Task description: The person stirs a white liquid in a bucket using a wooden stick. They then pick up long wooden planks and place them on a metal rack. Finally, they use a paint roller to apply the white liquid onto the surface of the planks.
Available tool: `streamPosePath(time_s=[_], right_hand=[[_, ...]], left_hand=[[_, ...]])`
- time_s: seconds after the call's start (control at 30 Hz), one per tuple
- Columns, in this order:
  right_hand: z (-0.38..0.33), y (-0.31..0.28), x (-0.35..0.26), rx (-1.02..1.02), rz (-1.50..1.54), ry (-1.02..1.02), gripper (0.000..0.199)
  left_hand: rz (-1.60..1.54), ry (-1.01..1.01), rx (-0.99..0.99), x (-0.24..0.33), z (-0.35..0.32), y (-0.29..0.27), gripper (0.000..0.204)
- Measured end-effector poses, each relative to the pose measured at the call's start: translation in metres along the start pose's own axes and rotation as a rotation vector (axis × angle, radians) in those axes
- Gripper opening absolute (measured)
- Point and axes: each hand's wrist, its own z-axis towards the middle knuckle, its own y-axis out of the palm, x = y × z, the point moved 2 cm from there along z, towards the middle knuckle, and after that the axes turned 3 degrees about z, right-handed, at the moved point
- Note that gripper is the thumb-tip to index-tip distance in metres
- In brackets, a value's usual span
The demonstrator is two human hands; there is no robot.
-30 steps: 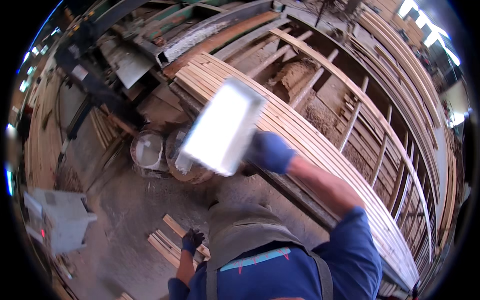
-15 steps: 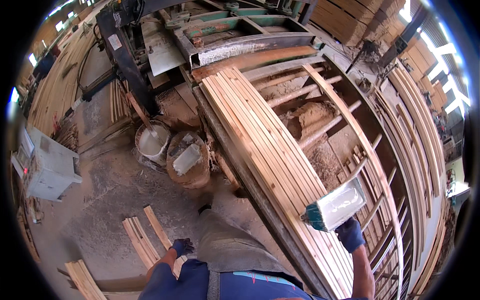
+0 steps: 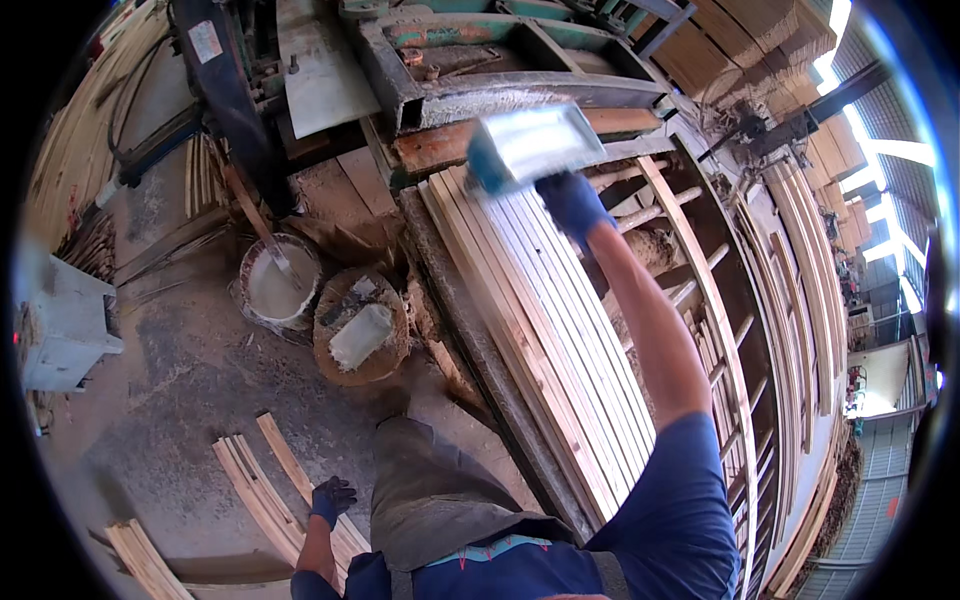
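**Wide brush held over the far end of the stacked slats**

A broad flat brush with a pale metallic head and teal handle is gripped in the closed, blue-gloved right hand, raised above the far end of the long stack of pale wooden slats. How much of the stack has been covered cannot be told. Left of the stack, a white bucket stands on the floor. The dark-gloved left hand hangs loosely curled, empty, near loose slats on the floor.

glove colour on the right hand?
Blue: the right hand wears a blue glove, gripping a wide pale brush. Head view shows it.
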Motion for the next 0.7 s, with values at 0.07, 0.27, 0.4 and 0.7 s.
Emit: streamPosePath(time_s=[0.07,0.27,0.4,0.7], right_hand=[[0.029,0.006,-0.037,-0.035,0.212,0.073,0.044],[0.010,0.016,0.010,0.010,0.328,0.066,0.039],[-0.118,0.004,0.025,-0.111,0.047,0.060,0.036],[-0.579,-0.061,0.149,-0.201,-0.216,0.081,0.028]], left_hand=[[-0.253,0.082,-0.157,-0.012,0.029,-0.030,0.044],[-0.354,0.149,-0.070,0.014,0.025,-0.024,0.037],[-0.192,0.183,-0.066,0.004,0.017,-0.001,0.042],[0.313,0.262,-0.273,-0.037,0.029,0.051,0.027]])
